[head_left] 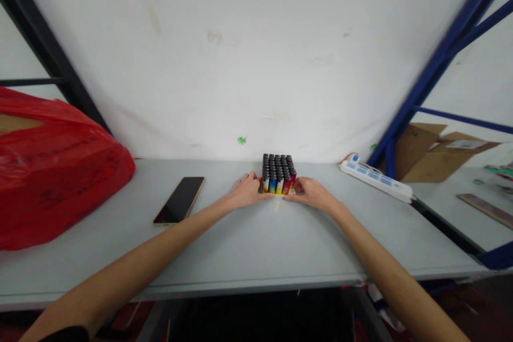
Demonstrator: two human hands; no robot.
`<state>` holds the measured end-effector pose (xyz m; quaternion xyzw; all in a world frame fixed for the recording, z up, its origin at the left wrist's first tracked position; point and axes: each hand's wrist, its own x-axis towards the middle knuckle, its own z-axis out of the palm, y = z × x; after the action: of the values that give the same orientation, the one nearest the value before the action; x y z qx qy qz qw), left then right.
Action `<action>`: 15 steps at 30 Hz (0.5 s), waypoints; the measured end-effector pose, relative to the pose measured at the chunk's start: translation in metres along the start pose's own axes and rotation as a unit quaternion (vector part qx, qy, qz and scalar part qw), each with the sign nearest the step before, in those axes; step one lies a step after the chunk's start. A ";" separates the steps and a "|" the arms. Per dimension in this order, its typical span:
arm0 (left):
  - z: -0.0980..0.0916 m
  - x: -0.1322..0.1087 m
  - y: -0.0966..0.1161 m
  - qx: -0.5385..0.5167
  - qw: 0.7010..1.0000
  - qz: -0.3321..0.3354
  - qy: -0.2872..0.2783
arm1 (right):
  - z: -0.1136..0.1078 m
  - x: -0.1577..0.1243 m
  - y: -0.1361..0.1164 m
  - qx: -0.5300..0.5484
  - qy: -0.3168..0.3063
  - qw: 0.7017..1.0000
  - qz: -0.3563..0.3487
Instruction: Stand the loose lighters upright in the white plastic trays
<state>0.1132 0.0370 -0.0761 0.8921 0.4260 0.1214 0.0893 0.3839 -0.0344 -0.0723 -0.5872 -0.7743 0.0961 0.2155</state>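
Note:
A block of lighters (279,171) with black tops and colourful bodies stands upright in tight rows, near the wall. They sit in a shallow tray (279,194), of which only a low front edge shows. My left hand (249,191) grips the tray's left side, thumb along the front edge and fingers curled by the side. On the opposite side, my right hand (311,193) holds the tray the same way, its thumb at the front corner. Both hands rest at table height. The lighters partly hide the far fingertips.
A smartphone (180,200) lies left of my left forearm on the grey table (276,246). A red plastic bag (60,171) fills the far left. To the right are a white power strip (377,179), a blue shelf post (433,64) and an open cardboard box (436,152).

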 end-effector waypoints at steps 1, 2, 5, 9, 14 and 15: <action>-0.001 -0.001 -0.003 -0.014 1.000 0.001 0.005 | -0.004 -0.001 0.003 0.027 -0.011 1.000 0.007; -0.002 -0.002 -0.006 -0.037 0.999 -0.001 0.015 | -0.008 -0.001 0.007 0.066 -0.016 0.998 0.016; -0.006 0.002 -0.013 -0.182 0.981 -0.032 0.065 | -0.015 0.006 0.022 0.246 0.029 0.966 0.075; 0.002 0.027 -0.005 -0.425 0.896 -0.095 0.086 | -0.002 0.041 0.025 0.453 0.178 0.859 0.158; 0.024 0.067 0.021 -0.553 0.825 -0.071 0.091 | 0.035 0.084 -0.004 0.576 0.234 0.763 0.177; 0.026 0.072 0.026 -0.663 0.740 -0.060 0.097 | 0.039 0.088 -0.011 0.608 0.226 0.743 0.168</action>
<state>0.1838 0.0760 -0.0843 0.5637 0.2970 0.4535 0.6233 0.3380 0.0503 -0.0835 -0.4570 -0.3690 0.4456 0.6756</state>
